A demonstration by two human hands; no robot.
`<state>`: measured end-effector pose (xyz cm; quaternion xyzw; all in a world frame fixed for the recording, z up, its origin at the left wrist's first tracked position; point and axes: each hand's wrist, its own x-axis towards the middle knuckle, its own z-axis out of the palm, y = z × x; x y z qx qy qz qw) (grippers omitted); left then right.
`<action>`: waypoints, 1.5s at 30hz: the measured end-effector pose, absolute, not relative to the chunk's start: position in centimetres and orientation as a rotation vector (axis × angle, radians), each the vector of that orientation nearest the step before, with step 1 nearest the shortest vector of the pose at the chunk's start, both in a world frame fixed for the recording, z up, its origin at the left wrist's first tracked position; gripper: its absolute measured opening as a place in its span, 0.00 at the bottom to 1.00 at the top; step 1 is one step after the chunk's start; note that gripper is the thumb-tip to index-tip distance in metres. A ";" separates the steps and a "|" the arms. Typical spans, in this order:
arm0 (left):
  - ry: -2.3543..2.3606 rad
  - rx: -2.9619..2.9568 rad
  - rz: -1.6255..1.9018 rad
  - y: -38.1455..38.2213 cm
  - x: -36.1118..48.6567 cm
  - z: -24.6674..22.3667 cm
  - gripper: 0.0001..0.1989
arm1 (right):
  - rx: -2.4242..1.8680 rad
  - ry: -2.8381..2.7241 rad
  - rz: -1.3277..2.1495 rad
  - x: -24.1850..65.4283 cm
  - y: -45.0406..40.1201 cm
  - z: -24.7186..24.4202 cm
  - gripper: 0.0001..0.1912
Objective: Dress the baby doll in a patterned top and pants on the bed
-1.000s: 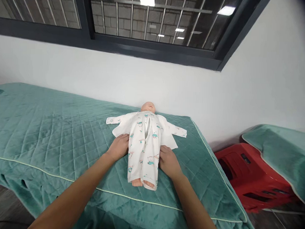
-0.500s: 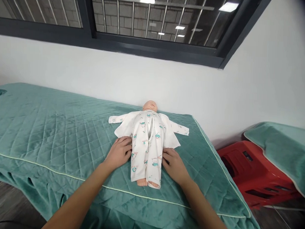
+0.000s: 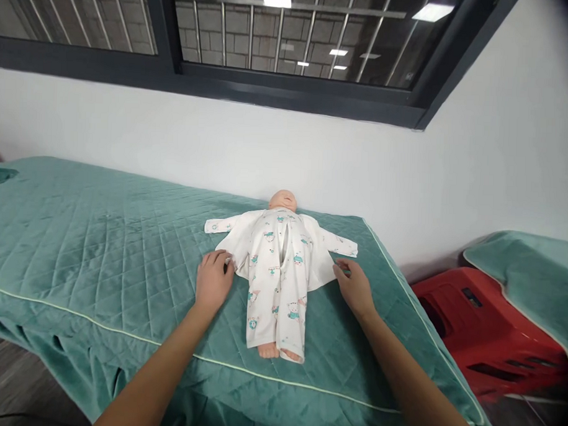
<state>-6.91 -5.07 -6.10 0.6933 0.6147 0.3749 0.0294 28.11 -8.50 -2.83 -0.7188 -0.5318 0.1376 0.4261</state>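
Note:
A baby doll (image 3: 283,200) lies on its back, head toward the wall, on a green quilted cover. It wears white printed trousers (image 3: 265,281), and both feet show at the leg ends. Spread open around it is a white baby shirt (image 3: 322,264) with its sleeves stretched outward. My left hand (image 3: 214,280) pinches the lower corner of the shirt's left front panel between thumb and fingers. On the other side, my right hand (image 3: 354,287) has its thumb and fingers closed on the edge of the right panel. The fingertips partly hide both corners.
The green quilted cover (image 3: 124,257) is on a bed against the white wall (image 3: 184,135). Above is a dark-framed window (image 3: 292,101) with metal bars. A red plastic stool (image 3: 485,332) stands to the right, partly under a green cloth (image 3: 533,271).
Both hands have moved from beside the trouser legs outward and up to the shirt's lower corners, and now hold them. The front panels are drawn slightly outward. The view has shifted slightly.

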 end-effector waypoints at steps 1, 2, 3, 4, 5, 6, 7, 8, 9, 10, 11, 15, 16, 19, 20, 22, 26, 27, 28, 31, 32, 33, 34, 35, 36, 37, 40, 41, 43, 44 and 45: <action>1.954 2.139 1.105 -5.1 -6.8 -6.1 0.13 | -1.830 -1.267 0.369 28.4 -7.7 -2.9 0.15; 2.007 2.141 1.061 -5.2 -6.7 -6.0 0.13 | -1.841 -1.240 0.391 28.6 -7.0 -3.0 0.14; 2.058 2.136 1.028 -5.3 -6.6 -5.9 0.13 | -1.834 -1.231 0.414 28.6 -6.4 -2.9 0.13; 2.104 2.119 1.006 -5.3 -6.5 -5.8 0.14 | -1.818 -1.216 0.451 28.5 -6.0 -2.7 0.12; 2.145 2.095 0.989 -5.3 -6.4 -5.8 0.15 | -1.796 -1.200 0.500 28.3 -5.7 -2.5 0.12; 2.180 2.068 0.971 -5.1 -6.4 -5.7 0.17 | -1.766 -1.183 0.561 28.1 -5.5 -2.3 0.12; 2.211 2.042 0.952 -4.9 -6.4 -5.7 0.18 | -1.725 -1.161 0.630 27.9 -5.4 -2.0 0.12; 2.238 2.017 0.932 -4.5 -6.4 -5.7 0.20 | -1.674 -1.134 0.703 27.7 -5.5 -1.8 0.13; 2.262 1.992 0.911 -4.2 -6.5 -5.6 0.21 | -1.614 -1.101 0.774 27.5 -5.6 -1.6 0.14; 2.286 1.967 0.891 -3.7 -6.6 -5.6 0.22 | -1.550 -1.066 0.836 27.4 -5.8 -1.5 0.15; 2.311 1.941 0.875 -3.3 -6.7 -5.6 0.24 | -1.484 -1.025 0.891 27.3 -6.1 -1.4 0.16; 2.348 1.867 0.859 -1.6 -7.3 -5.5 0.23 | -1.249 -0.822 1.044 27.4 -7.7 -1.5 0.16; 2.330 1.863 0.875 -1.3 -7.5 -5.5 0.20 | -1.177 -0.756 1.083 27.5 -8.1 -1.4 0.15; 2.202 1.790 1.073 -0.7 -8.1 -5.6 0.12 | -0.945 -0.580 1.234 27.7 -9.3 -1.2 0.15; 2.157 1.732 1.172 -0.7 -8.3 -5.6 0.12 | -0.887 -0.529 1.296 27.7 -9.5 -1.1 0.15; 2.073 1.586 1.370 -0.8 -8.7 -5.8 0.15 | -0.827 -0.447 1.427 27.8 -9.9 -0.8 0.12; 1.950 1.423 1.594 -1.2 -9.0 -6.0 0.17 | -0.790 -0.341 1.545 27.8 -9.8 -0.4 0.07; 1.930 1.412 1.617 -1.2 -9.0 -6.0 0.17 | -0.783 -0.338 1.512 27.8 -9.6 -0.4 0.08; 1.922 1.411 1.623 -1.3 -9.0 -6.0 0.17 | -0.778 -0.339 1.453 27.7 -9.5 -0.3 0.09; 1.894 1.387 1.642 -1.4 -9.0 -5.9 0.17 | -0.753 -0.343 1.262 27.7 -9.6 -0.3 0.17; 1.884 1.378 1.649 -1.4 -9.0 -5.9 0.17 | -0.747 -0.346 1.233 27.6 -9.7 -0.5 0.20; 1.873 1.370 1.658 -1.4 -8.9 -5.9 0.17 | -0.748 -0.354 1.218 27.6 -9.9 -0.7 0.22; 1.859 1.367 1.668 -1.4 -8.9 -5.8 0.17 | -0.757 -0.364 1.217 27.6 -10.0 -0.8 0.23; 1.843 1.367 1.677 -1.5 -8.9 -5.8 0.17 | -0.778 -0.374 1.229 27.6 -10.0 -1.0 0.24; 1.827 1.371 1.683 -1.5 -8.8 -5.8 0.17 | -0.809 -0.379 1.230 27.6 -9.8 -1.0 0.24; 1.817 1.376 1.686 -1.5 -8.8 -5.7 0.18 | -0.844 -0.384 1.217 27.5 -9.5 -0.8 0.24; 1.819 1.379 1.668 -1.6 -8.7 -5.6 0.18 | -0.912 -0.472 1.108 26.4 -7.7 1.3 0.20; 1.827 1.377 1.659 -1.6 -8.7 -5.5 0.18 | -0.922 -0.557 1.059 25.8 -7.1 2.4 0.19; 1.841 1.381 1.638 -1.7 -8.7 -5.4 0.19 | -0.987 -0.856 0.978 24.0 -6.2 5.0 0.17; 1.843 1.390 1.621 -1.8 -8.8 -5.3 0.19 | -1.073 -1.061 0.915 23.1 -6.1 6.1 0.16; 1.845 1.399 1.603 -1.8 -8.8 -5.3 0.18 | -1.174 -1.301 0.835 22.1 -6.2 6.9 0.15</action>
